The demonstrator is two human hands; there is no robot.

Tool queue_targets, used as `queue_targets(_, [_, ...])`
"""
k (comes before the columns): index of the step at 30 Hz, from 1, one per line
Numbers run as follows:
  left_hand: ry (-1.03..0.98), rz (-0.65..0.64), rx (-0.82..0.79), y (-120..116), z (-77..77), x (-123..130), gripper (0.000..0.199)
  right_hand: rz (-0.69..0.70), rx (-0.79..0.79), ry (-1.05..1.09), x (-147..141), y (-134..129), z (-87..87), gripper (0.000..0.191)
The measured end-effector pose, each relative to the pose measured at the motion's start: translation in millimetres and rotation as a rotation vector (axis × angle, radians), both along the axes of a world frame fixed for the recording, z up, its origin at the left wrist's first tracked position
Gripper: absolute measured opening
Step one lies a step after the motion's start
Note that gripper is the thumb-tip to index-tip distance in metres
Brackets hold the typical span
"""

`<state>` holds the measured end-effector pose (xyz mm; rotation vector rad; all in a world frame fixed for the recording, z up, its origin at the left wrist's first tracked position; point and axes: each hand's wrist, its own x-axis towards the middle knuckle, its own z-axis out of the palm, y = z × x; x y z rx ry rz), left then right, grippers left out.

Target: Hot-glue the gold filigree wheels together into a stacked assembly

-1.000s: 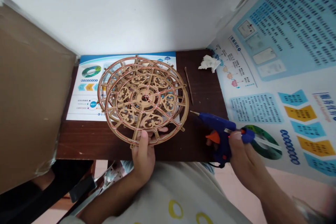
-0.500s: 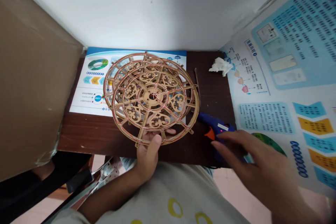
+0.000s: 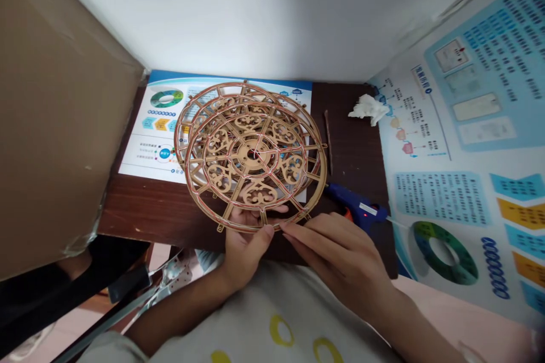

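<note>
A round tan openwork wheel frame (image 3: pixel 254 154) with spokes, scroll cut-outs and thin reddish wire along its rings is held tilted over the table. My left hand (image 3: pixel 247 241) grips its near edge, thumb on the rim and fingers underneath, partly seen through the gaps. Just right of that thumb, the fingertips of my right hand (image 3: pixel 336 252) are pinched together at the near rim; whether they hold wire or the rim itself is hidden. Another similar frame (image 3: pixel 181 125) shows beneath. A blue glue gun (image 3: pixel 360 207) with an orange trigger lies behind my right hand, its small red light lit.
A printed sheet (image 3: pixel 140 153) lies under the frames on the dark wooden table (image 3: pixel 145 204). A thin brown strip (image 3: pixel 327 142) and a crumpled white tissue (image 3: pixel 369 109) are at the right. Cardboard (image 3: pixel 55 113) stands left, a white wall behind, a printed poster (image 3: pixel 443 198) right.
My right hand has left the glue gun and moved left to the frame's near rim, its fingers now pinched. My left hand keeps its hold. The view has shifted slightly.
</note>
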<state>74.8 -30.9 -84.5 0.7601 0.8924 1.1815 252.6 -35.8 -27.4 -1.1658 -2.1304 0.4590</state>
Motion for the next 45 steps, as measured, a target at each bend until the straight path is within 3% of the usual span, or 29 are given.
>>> queue_targets(11, [0.03, 0.059, 0.025, -1.8, -4.4, 0.8, 0.057, 0.087, 0.01, -0.05, 4.3, 1.7, 2.1, 0.027])
queue_targets(19, [0.042, 0.045, 0.022, -1.5, -2.5, 1.0, 0.063, 0.01, -0.006, -0.042, -3.7, 2.8, 2.9, 0.025])
queue_targets(34, [0.0, 0.032, 0.021, -3.6, -4.8, 1.4, 0.054, 0.043, -0.027, -0.02, 1.1, 0.8, 3.7, 0.017])
queue_targets(45, [0.052, 0.07, 0.042, 1.7, 2.0, 4.2, 0.056, 0.042, -0.03, -0.035, -3.0, -0.1, 4.7, 0.015])
